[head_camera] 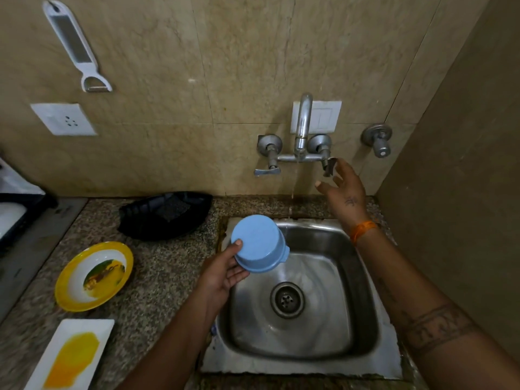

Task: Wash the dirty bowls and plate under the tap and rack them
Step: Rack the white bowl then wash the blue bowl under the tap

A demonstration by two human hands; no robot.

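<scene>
**Washing only started: one bowl in hand, two dirty pieces waiting**

The left hand (225, 273) holds the blue plastic bowl (260, 243) at the left rim of the steel sink (363, 327). The bowl is turned so that its bottom faces the camera; the thumb presses on the bottom and the fingers support it from below. This grip is grasping the bowl.

The right hand (344, 190) is at the right lever of the wall tap (302, 128), with fingers spread and relaxed. It holds nothing; whether a fingertip touches the lever I cannot tell. A thin stream of water (294, 181) falls from the spout into the far part of the sink.

In my judgement the task is at its early stage. The blue bowl is not under the stream, and its inside is hidden, so I cannot say it is clean. On the bench, at the left, the yellow-rimmed bowl (94, 275) has food rests inside, and the white rectangular plate (71, 356), nearer, has a yellow smear. Both are unwashed. A black tray (166, 213) lies far on the bench; it is possibly the rack, and no dish stands in it.
</scene>
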